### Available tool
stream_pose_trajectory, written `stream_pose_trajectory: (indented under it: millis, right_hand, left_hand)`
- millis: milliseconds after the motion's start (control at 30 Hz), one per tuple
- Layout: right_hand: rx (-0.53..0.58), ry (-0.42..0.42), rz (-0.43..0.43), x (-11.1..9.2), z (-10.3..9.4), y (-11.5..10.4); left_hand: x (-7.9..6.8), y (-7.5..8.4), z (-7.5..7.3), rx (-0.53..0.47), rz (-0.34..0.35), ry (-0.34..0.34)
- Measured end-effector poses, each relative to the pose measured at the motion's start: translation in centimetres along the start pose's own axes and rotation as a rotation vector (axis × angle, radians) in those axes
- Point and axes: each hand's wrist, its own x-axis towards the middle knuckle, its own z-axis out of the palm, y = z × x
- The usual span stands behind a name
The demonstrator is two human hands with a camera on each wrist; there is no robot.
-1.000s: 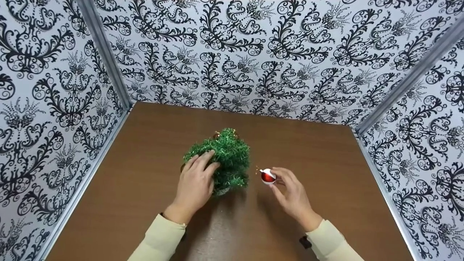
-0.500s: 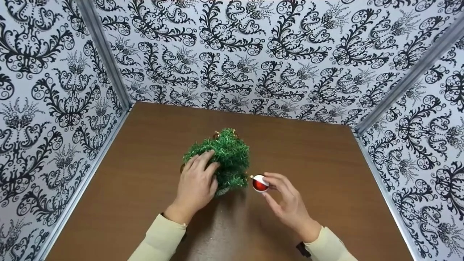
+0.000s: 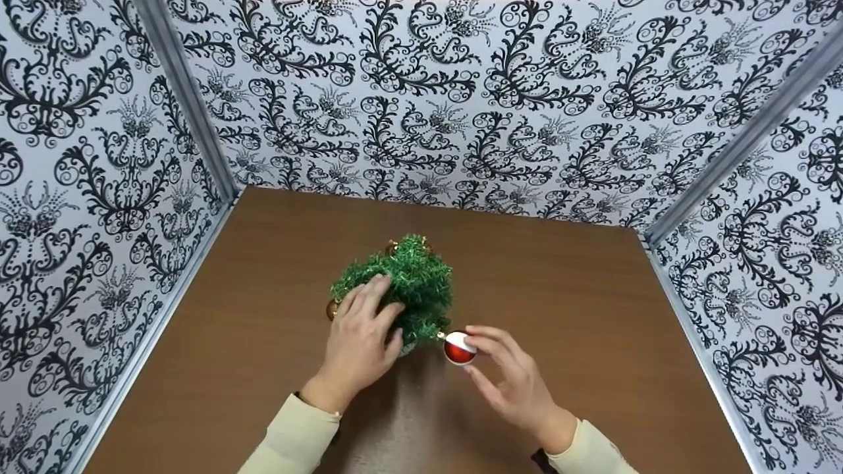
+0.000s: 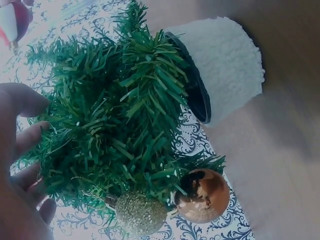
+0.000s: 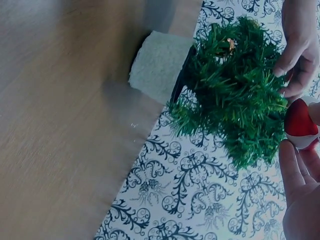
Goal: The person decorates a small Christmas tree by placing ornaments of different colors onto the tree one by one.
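Note:
A small artificial Christmas tree stands upright on the brown table. My left hand rests on its left side, fingers spread over the branches. To the tree's right, my right hand pinches a red and white bauble between thumb and fingers. The bauble's gold cap points at a lower right branch, its tip right at the greenery. In the left wrist view, a glittery gold bauble and a shiny copper bauble hang from the tree. Its base is a white, rough-textured pot with a dark rim.
Panels with a black and white scroll pattern enclose the brown table at the back and both sides. Grey metal strips run along the panel corners. Another copper ornament shows among the branches in the right wrist view.
My right hand has carried the red and white bauble left and toward me, up to the tree's lower right branch. My left hand has stayed on the tree, shifting only slightly.

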Motion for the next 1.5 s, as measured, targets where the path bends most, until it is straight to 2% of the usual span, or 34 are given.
stream_pose_trajectory:
  millis: [167,300,467,533,667,1067,1233,1333,1500]
  right_hand:
    - [-0.035,-0.005,-0.059,-0.2,0.4,-0.1]
    - [-0.030,-0.016,-0.060,-0.3,0.6,-0.6]
    - [-0.023,-0.034,-0.081,-0.3,0.8,-0.9]
    - [-0.025,-0.045,-0.084,-0.3,0.9,-1.1]
    - [-0.016,-0.056,-0.079,-0.4,1.2,-1.2]
    - [-0.009,-0.080,-0.055,-0.4,1.0,-1.0]
    - [0.015,-0.044,-0.041,-0.5,1.1,-0.8]
    - [0.076,-0.008,-0.001,-0.5,1.3,-0.9]
    - [0.176,0.022,0.114,0.2,1.5,-2.0]
  left_hand:
    - [0.0,0.1,0.3,-0.021,0.056,0.027]
    - [0.0,0.3,0.3,-0.056,0.100,0.046]
    - [0.0,0.7,0.3,-0.125,0.162,-0.017]
    - [0.0,0.8,0.4,-0.136,0.185,-0.057]
    - [-0.1,1.2,0.5,-0.154,0.217,-0.093]
    - [0.6,1.9,0.5,-0.207,0.201,-0.077]
    - [0.7,2.0,0.9,-0.236,0.181,-0.040]
    - [0.6,2.3,1.0,-0.258,0.157,-0.011]
    - [0.4,2.6,1.0,-0.269,0.130,0.025]
